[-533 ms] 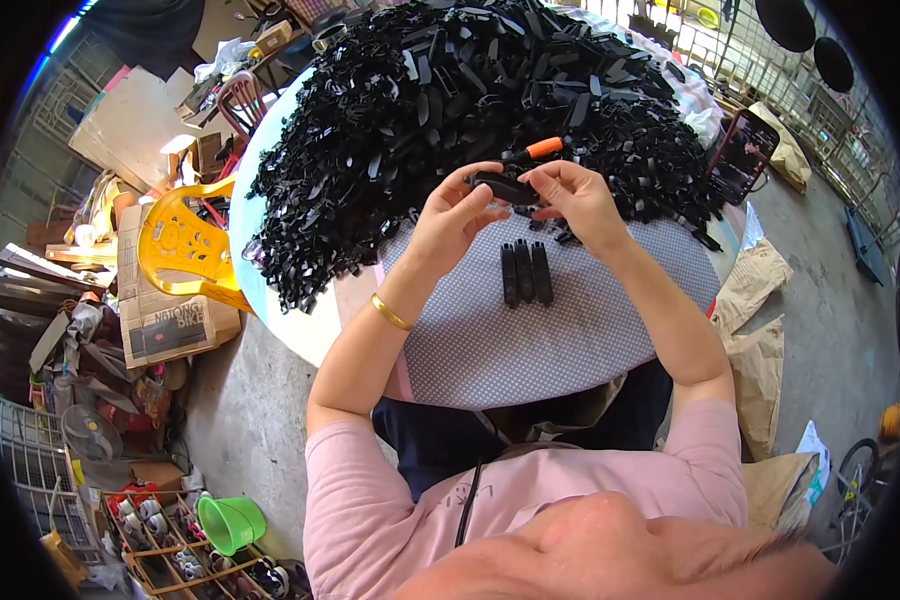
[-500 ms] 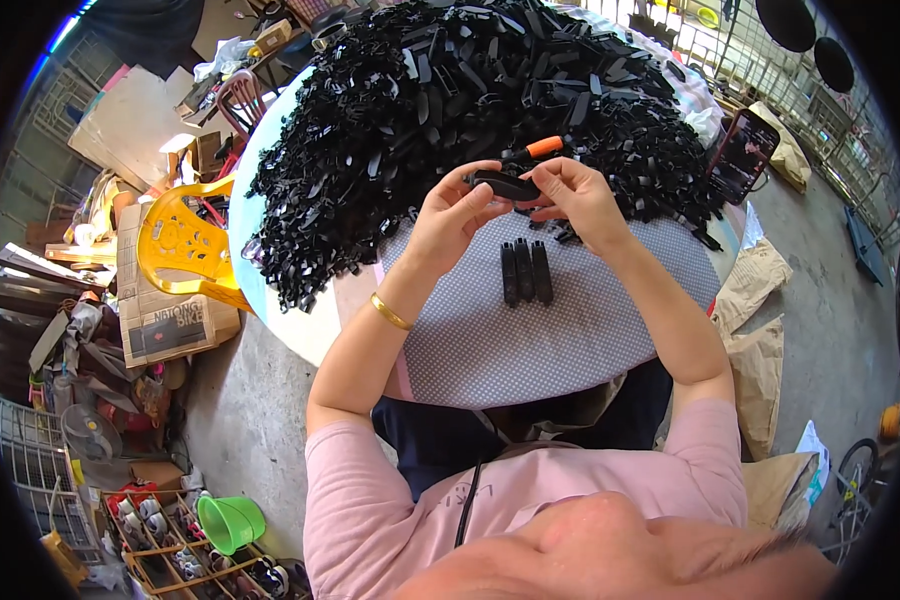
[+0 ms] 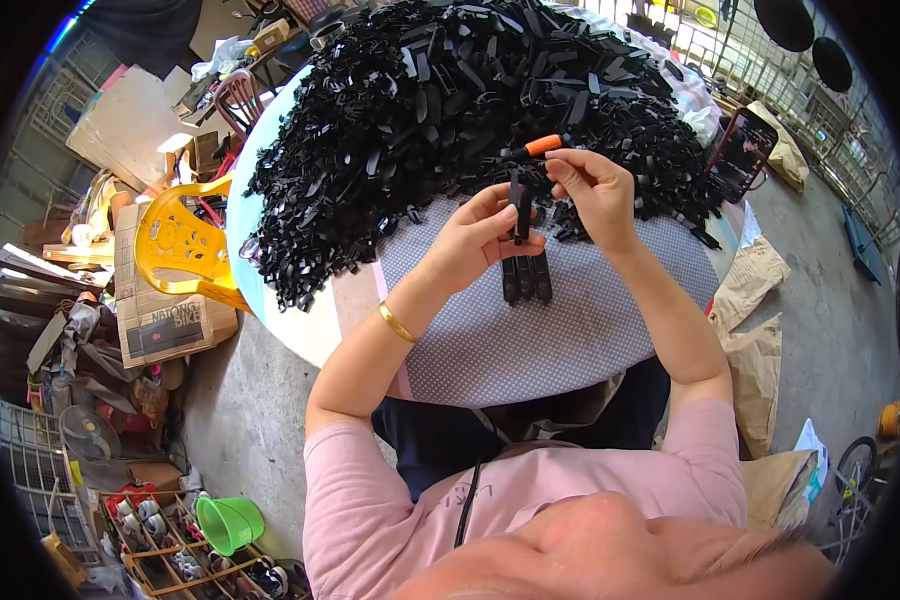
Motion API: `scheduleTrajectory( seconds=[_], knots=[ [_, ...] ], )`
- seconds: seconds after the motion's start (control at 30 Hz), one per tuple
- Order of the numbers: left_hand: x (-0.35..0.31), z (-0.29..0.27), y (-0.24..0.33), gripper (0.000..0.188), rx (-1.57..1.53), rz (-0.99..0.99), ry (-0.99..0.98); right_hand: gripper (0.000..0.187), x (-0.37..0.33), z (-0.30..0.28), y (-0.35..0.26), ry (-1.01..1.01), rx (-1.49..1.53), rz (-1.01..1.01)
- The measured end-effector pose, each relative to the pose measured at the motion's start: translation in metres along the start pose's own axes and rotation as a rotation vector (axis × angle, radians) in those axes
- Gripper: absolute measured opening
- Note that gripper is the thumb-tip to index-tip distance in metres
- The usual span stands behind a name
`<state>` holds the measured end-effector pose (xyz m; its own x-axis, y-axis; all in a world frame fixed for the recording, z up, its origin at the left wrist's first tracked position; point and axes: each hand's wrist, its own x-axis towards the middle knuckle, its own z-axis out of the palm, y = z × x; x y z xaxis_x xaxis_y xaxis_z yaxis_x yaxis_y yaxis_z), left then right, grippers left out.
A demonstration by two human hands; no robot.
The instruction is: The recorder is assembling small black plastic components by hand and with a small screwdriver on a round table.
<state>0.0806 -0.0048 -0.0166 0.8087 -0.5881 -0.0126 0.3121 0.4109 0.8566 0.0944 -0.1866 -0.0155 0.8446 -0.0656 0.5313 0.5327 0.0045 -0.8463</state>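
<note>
My left hand [image 3: 475, 237] is closed around a long black plastic piece [image 3: 520, 215], held nearly upright over the patterned cloth. Beside it on the right, my right hand [image 3: 598, 195] is raised with thumb and forefinger pinched together, apart from that piece; whether something small is between the fingertips cannot be made out. Three similar black pieces [image 3: 526, 285] lie side by side just below my left hand, their far ends partly covered by it. A black tool with an orange handle [image 3: 543, 146] rests at the edge of the pile, close to my right fingertips.
A large heap of black plastic parts [image 3: 450, 90] covers the far side of the round table [image 3: 450, 370]. A phone [image 3: 742, 148] stands at the right edge. Left of the table are a yellow chair [image 3: 180, 245] and a cardboard box [image 3: 170, 330]; a green bucket [image 3: 230, 525] is lower left.
My left hand has come nearer and turned the black piece from lying crosswise to upright. My right hand has let go of it and moved slightly right.
</note>
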Motion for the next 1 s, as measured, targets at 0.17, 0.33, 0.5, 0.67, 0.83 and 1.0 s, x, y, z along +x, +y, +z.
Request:
scheduleTrajectory(
  seconds=[0.17, 0.33, 0.5, 0.67, 0.83, 1.0],
  knots=[
    [0.0, -0.003, -0.003, 0.043, -0.065, 0.068, -0.068, 0.016, -0.005, 0.005, -0.008, -0.053, -0.281, -0.298],
    [-0.002, 0.004, -0.001, 0.046, -0.022, 0.099, -0.034, 0.014, -0.007, 0.006, -0.017, -0.076, -0.47, -0.486],
    [-0.001, 0.005, -0.003, 0.033, 0.42, 0.135, 0.241, 0.016, -0.007, 0.007, -0.014, -0.096, -0.401, -0.597],
    [-0.005, 0.016, -0.005, 0.033, 0.633, 0.145, 0.336, 0.017, -0.012, 0.015, -0.012, -0.137, -0.449, -0.677],
    [-0.005, 0.006, -0.006, 0.039, 0.206, 0.155, 0.151, 0.016, -0.009, 0.013, -0.009, -0.066, -0.547, -0.741],
    [-0.008, 0.017, -0.005, 0.037, 0.236, 0.162, 0.178, 0.015, -0.009, 0.012, -0.011, -0.061, -0.578, -0.781]
  ],
)
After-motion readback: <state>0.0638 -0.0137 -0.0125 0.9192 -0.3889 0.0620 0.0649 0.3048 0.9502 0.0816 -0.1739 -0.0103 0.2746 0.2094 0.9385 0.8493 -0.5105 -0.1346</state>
